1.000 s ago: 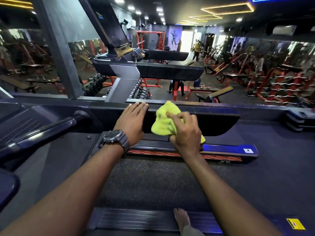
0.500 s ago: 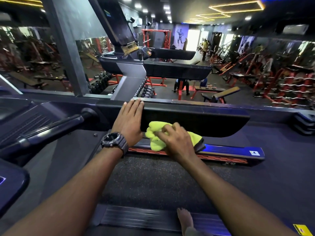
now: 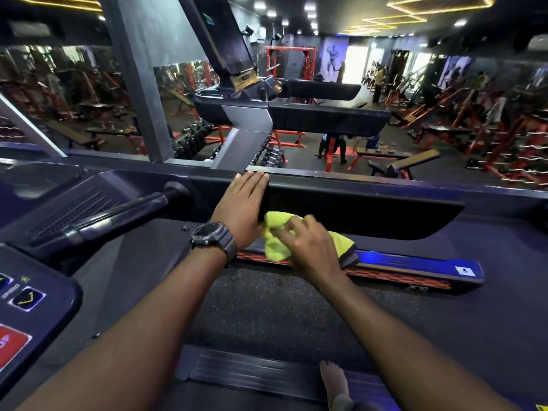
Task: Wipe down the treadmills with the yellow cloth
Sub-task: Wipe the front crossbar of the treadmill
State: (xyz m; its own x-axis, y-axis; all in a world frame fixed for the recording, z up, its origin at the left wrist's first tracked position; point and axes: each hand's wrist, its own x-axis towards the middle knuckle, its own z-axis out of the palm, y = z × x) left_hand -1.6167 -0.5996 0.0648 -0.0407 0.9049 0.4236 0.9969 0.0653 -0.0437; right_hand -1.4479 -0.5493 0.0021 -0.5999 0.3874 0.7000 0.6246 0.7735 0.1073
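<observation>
While the gym floor spreads out beyond the glass from ten to two o'clock, the treadmill (image 3: 296,315) fills the lower half of the view, its belt running down to six, where a bare foot (image 3: 333,378) stands. Its black hood (image 3: 370,209) lies across the middle, from nine to three. At eight o'clock sits a console (image 3: 32,298) with lit buttons, and a handrail (image 3: 118,215) slants up from it toward the hood. The left hand (image 3: 241,210), just left of centre, lies flat on the hood's face, fingers straight and together, a watch (image 3: 212,237) on the wrist. The right hand (image 3: 311,250), at centre, has its fingers bent over the cloth (image 3: 277,243) and grips it, pressing it down where the hood's lower edge meets the belt's front strip. The step in hand looks like wiping the foot of the hood. Most of that edge, toward three o'clock, seems undone, so the next move probably calls for a steady sideways drag with the cloth bunched, the left hand bracing
</observation>
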